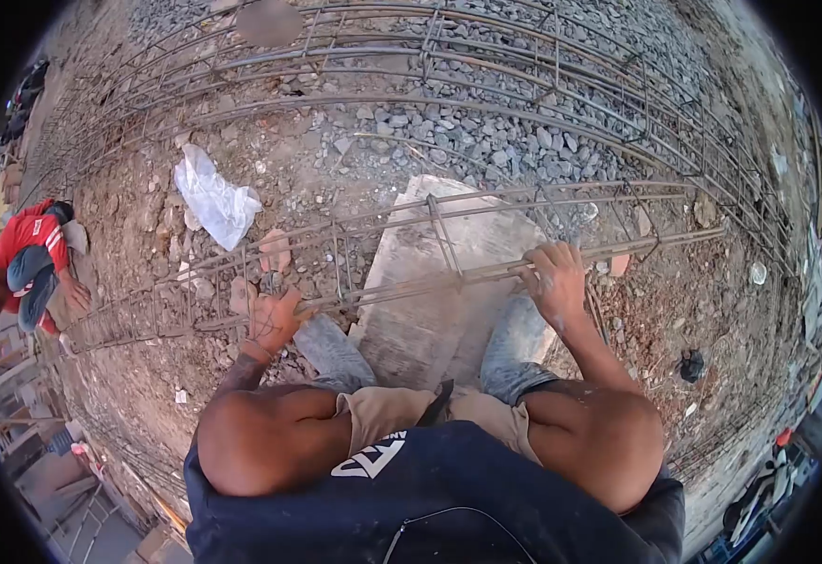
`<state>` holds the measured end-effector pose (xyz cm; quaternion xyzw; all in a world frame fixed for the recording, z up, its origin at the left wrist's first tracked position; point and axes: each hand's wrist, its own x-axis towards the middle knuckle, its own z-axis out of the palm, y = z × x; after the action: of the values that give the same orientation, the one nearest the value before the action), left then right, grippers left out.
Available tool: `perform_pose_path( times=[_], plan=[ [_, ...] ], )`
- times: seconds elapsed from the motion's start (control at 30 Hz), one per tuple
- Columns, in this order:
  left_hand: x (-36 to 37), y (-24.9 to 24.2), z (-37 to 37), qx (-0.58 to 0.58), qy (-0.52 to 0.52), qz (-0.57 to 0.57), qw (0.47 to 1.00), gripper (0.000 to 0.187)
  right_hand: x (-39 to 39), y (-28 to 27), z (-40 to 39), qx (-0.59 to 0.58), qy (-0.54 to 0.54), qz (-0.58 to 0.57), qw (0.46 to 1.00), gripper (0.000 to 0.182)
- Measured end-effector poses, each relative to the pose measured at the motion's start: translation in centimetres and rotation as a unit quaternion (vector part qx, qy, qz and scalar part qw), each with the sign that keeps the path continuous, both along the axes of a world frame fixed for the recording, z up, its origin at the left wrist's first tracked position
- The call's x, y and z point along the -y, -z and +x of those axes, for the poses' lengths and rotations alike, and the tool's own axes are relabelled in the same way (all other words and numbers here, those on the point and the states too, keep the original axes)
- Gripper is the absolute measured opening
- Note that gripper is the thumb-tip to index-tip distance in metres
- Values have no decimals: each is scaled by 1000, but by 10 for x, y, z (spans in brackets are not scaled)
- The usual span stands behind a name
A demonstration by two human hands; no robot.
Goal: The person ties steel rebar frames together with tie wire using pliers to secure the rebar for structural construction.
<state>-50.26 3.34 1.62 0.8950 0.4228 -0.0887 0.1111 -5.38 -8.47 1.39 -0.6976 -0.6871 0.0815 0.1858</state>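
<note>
Head view: a slim rebar cage (pixel 459 278) runs across the scene in front of the person's knees, from the far left to the right, over dirt and a pale board (pixel 420 331). The left hand (pixel 275 320) is curled round its near bars, left of the board; whether it also has something small between the fingers cannot be made out. The right hand (pixel 558 280) has its fingers bent over the near bars, at the board's right edge. A white plastic bag (pixel 216 199) lies beyond the cage on the left. Farther off, a larger rebar cage (pixel 427 62) spans the scene above grey gravel (pixel 486 132). At far left, a co-worker in a red shirt (pixel 37 242) crouches near the slim cage's end, one hand (pixel 74 292) lowered.
</note>
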Motion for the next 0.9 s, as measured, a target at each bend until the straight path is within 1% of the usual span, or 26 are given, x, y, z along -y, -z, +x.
perform_pose_path(
  times=[0.03, 0.07, 0.13, 0.17, 0.2, 0.27, 0.3, 0.33, 0.37, 0.4, 0.43, 0.47, 0.53, 0.57, 0.6, 0.67, 0.7, 0.73, 0.77, 0.8, 0.83, 0.87, 0.9],
  plan=[
    [1, -1, -3, 17, -45, -29, 998, 33, -5, 0, -2, -20, 18, 21, 999, 21],
    [-5, -5, -3, 10, -44, -31, 999, 33, -12, -1, -3, -26, 20, 18, 999, 21],
    [-25, -10, 1, 45, -53, -7, 998, 31, -29, -7, 1, -14, 21, 64, 998, 21],
    [-29, -10, 3, 53, -31, 31, 998, 30, -36, -10, 4, -11, 27, 59, 998, 21],
    [-32, -8, 3, 54, -28, 21, 998, 30, -42, -10, 5, -14, 25, 71, 997, 21],
    [-35, -8, 5, 88, -49, 53, 994, 30, -50, -8, 6, -24, 23, 63, 997, 21],
    [-35, -7, 5, 45, -83, 32, 995, 28, -55, -7, 5, -19, 29, 72, 997, 20],
    [-28, -4, 5, 39, -85, 21, 995, 28, -55, -4, 4, -14, 34, 83, 996, 20],
    [-24, -2, 7, 36, -70, 24, 997, 28, -51, 0, 5, -22, 27, 35, 999, 29],
    [-25, 0, 12, 38, -54, 32, 997, 27, -43, 0, 4, -23, 27, 34, 999, 29],
    [-21, -8, 18, 37, -62, -24, 997, 26, -30, -4, 2, -17, 34, 59, 998, 36],
    [-22, -8, 19, 38, -61, -20, 997, 26, -15, -5, 0, -12, 42, 83, 996, 43],
    [-14, -6, 16, 26, -81, -112, 990, 27, 36, 13, 17, -5, 126, 38, 991, 57],
    [-14, -13, 23, -19, -76, -112, 991, 25, 64, 30, 30, 7, 189, 18, 982, 58],
    [-15, -16, 25, -19, -66, -118, 991, 25, 96, 47, 42, 23, 256, -6, 967, 60],
    [-26, -17, 31, -10, -75, -167, 983, 22, 165, 74, 58, 65, 320, -134, 936, 60],
    [-32, -22, 35, -28, -38, -180, 982, 24, 190, 85, 62, 70, 331, -138, 931, 60],
    [-39, -31, 41, -28, -30, -183, 982, 24, 206, 93, 62, 56, 349, -173, 919, 57],
    [-47, -43, 46, -31, 30, -185, 982, 26, 219, 101, 62, 38, 365, -206, 907, 54],
    [-55, -54, 52, -33, 88, -183, 979, 29, 218, 100, 64, 37, 368, -203, 907, 54],
    [-62, -63, 57, -13, 102, -158, 982, 34, 213, 99, 71, 55, 372, -204, 904, 51],
    [-69, -82, 73, -15, 101, -155, 983, 34, 211, 99, 75, 72, 375, -209, 900, 49],
    [-79, -106, 101, -23, 101, -154, 983, 34, 211, 103, 80, 88, 336, -248, 904, 46]
  ],
)
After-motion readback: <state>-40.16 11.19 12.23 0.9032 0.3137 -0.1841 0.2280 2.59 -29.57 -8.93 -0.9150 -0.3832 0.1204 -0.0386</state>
